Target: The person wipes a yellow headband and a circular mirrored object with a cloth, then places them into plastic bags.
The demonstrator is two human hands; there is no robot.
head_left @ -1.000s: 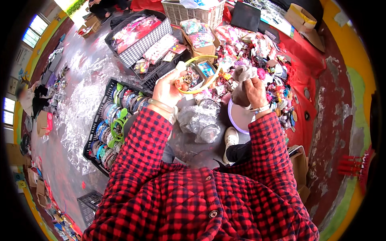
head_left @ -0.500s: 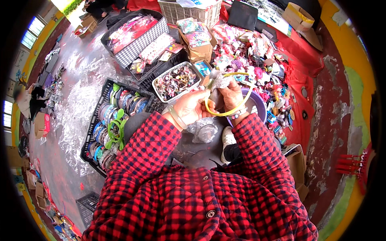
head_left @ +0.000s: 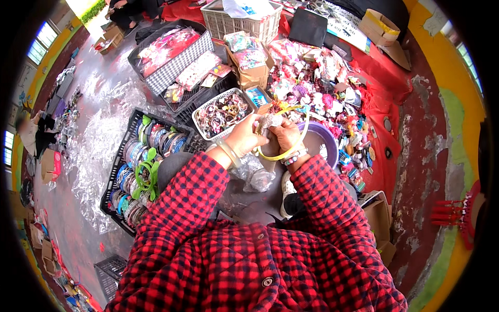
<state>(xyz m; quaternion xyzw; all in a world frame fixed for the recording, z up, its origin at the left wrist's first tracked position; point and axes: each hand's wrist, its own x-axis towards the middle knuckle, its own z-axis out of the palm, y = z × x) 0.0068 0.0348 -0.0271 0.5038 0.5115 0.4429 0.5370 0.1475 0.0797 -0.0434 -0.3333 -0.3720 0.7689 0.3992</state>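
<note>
In front of me I hold a yellow headband [head_left: 272, 157] together with a crumpled silvery-grey piece [head_left: 268, 121] that looks like cloth. My left hand [head_left: 243, 137] is closed at the left of the grey piece, fingers and thumb pinching its edge. From the right, my right hand [head_left: 287, 136] grips the same piece, and the yellow band loops around its fingers. Exactly how the grey piece joins the band is hidden by the fingers. Just beyond my right wrist is a purple basin [head_left: 331, 140].
At left stands a black crate [head_left: 110, 195] of headbands, with green ones [head_left: 150, 174] on top. A white basket [head_left: 195, 118] of hair ties sits ahead. Colourful hair accessories [head_left: 312, 78] are heaped on red cloth at right. Clear plastic [head_left: 257, 177] lies below my hands.
Both hands have shifted slightly left with the headband and the grey piece. My left fingers have moved up to the top of the grey piece, and the band has tilted.
</note>
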